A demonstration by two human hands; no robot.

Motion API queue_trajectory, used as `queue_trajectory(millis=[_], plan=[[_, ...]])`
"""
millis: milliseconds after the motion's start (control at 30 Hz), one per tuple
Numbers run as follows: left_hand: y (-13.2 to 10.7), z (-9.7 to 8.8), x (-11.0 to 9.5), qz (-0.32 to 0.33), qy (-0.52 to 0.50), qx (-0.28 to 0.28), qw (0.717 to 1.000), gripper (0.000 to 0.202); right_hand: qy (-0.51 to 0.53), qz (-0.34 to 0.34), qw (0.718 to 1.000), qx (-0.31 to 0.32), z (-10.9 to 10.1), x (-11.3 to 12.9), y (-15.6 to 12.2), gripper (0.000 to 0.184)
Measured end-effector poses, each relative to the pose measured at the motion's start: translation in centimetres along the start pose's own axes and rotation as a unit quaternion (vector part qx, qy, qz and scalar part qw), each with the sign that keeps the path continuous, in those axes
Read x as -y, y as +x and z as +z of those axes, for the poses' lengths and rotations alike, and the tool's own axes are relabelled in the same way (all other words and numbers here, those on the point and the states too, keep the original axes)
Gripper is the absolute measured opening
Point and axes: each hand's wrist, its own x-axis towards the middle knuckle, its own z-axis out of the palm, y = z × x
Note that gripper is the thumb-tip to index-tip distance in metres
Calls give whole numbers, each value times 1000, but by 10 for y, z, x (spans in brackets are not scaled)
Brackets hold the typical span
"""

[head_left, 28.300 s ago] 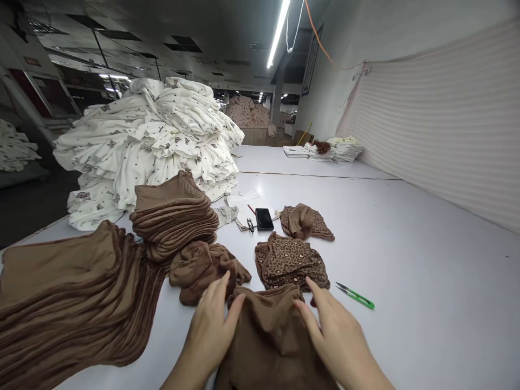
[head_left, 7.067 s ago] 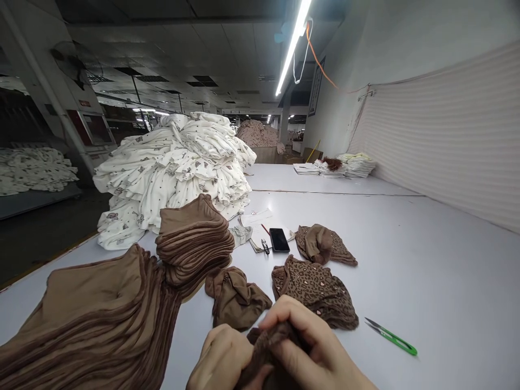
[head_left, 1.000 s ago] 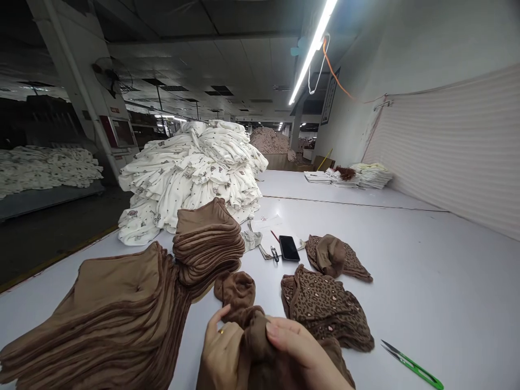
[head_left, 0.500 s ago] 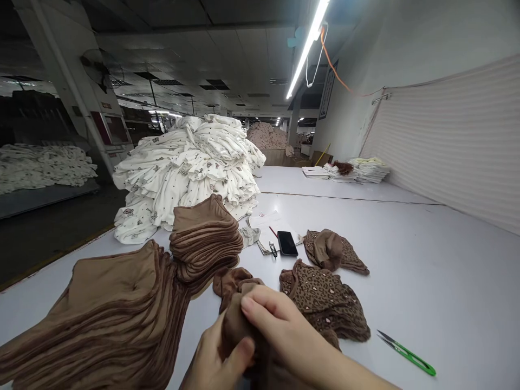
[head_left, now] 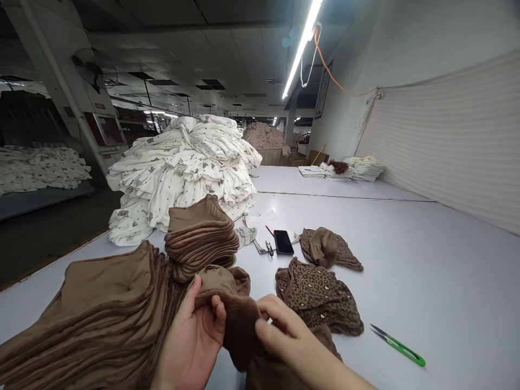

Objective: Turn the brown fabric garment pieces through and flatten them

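Note:
A brown fleece-lined garment piece (head_left: pixel 239 325) hangs between my two hands, its plush side partly turned outward. My left hand (head_left: pixel 195 336) has its palm up, thumb and fingers closed on the upper edge of the cloth. Thumb and forefinger of my right hand (head_left: pixel 284 330) pinch the cloth's right edge. To the left lie a large stack of folded brown pieces (head_left: pixel 109 303) and a smaller brown stack (head_left: pixel 201 233). Right of my hands is a pile of leopard-print pieces (head_left: pixel 320 295). The lower part of the held cloth runs out of view.
Green-handled thread snips (head_left: pixel 400 346) lie at the right. A phone (head_left: pixel 283 242) rests by some papers (head_left: pixel 268 222). Behind it is another leopard-print piece (head_left: pixel 341 254) with brown cloth on top. A tall heap of white printed cloth (head_left: pixel 187 173) stands at the back left of the table (head_left: pixel 439 281).
My left hand has turned palm up and moved its grip to the upper edge. The cloth, bunched before, is now spread more between both hands. The view has shifted slightly.

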Motion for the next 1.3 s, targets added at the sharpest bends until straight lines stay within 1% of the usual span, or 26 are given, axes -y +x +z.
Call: queue_trajectory(millis=[33, 67, 100, 133, 167, 200, 233, 267, 300, 333, 367, 400, 433, 500, 567, 600, 667, 733, 800, 900, 933, 1000, 1067, 1100, 1167, 1300], plan=[[1, 0, -1, -14, -5, 1, 1000, 39, 20, -6, 1000, 9, 0, -2, 3, 24], [2, -1, -1, -16, -2, 6, 1000, 41, 14, -13, 1000, 5, 1, -3, 6, 23], [3, -4, -2, -4, 10, 18, 1000, 43, -16, -30, 999, -14, 2, -5, 7, 21], [4, -9, -1, 17, 29, 35, 999, 43, -64, -63, 995, -49, 4, -8, 8, 18], [5, -16, 1, 39, 61, 60, 996, 41, -120, -110, 982, -90, 6, -9, 7, 15], [5, -24, 3, 52, 108, 88, 989, 38, -179, -162, 961, -132, 8, -11, 6, 14], [5, -32, 7, 46, 164, 118, 978, 35, -233, -213, 935, -162, 10, -12, 4, 13], [5, -39, 12, 24, 222, 150, 963, 34, -276, -259, 908, -179, 11, -13, 2, 14], [4, -45, 18, -10, 268, 176, 947, 40, -307, -296, 886, -180, 12, -12, 0, 14], [3, -50, 25, -31, 286, 195, 938, 44, -322, -323, 874, -167, 13, -12, -2, 13], [2, -53, 31, -30, 278, 207, 937, 46, -319, -340, 871, -153, 13, -10, -3, 13], [1, -55, 37, -20, 259, 205, 944, 45, -301, -351, 876, -141, 13, -9, -5, 14], [1, -55, 43, -4, 236, 195, 952, 40, -271, -350, 886, -135, 12, -7, -7, 14], [3, -55, 54, 24, 211, 166, 963, 30, -220, -308, 914, -149, 9, -2, -9, 11], [6, -56, 61, 52, 216, 154, 963, 33, -205, -228, 937, -169, 5, 3, -11, 7], [8, -58, 64, 70, 224, 156, 959, 36, -204, -179, 948, -168, 3, 5, -11, 4], [10, -60, 67, 105, 243, 156, 952, 39, -199, -104, 963, -145, 1, 7, -11, 11], [9, -62, 67, 116, 244, 153, 951, 35, -192, -79, 971, -118, 1, 5, -10, 12], [6, -62, 65, 98, 209, 156, 960, 28, -181, -73, 973, -123, 3, -1, -7, 24], [3, -62, 64, 12, 122, 172, 977, 23, -146, -37, 977, -152, 6, -12, -3, 26], [3, -62, 64, -18, 96, 180, 979, 23, -148, -47, 975, -162, 7, -14, -3, 26], [6, -65, 63, -56, 71, 194, 977, 24, -175, -104, 963, -177, 8, -18, -5, 23], [10, -69, 62, -56, 81, 202, 974, 25, -204, -171, 948, -177, 9, -20, -10, 18], [11, -71, 61, -49, 89, 203, 974, 25, -217, -193, 941, -173, 9, -21, -13, 16], [15, -74, 60, -48, 89, 207, 973, 29, -241, -221, 929, -171, 10, -22, -17, 13], [20, -79, 61, -108, 43, 202, 973, 27, -279, -239, 910, -194, 15, -23, -18, 14]])
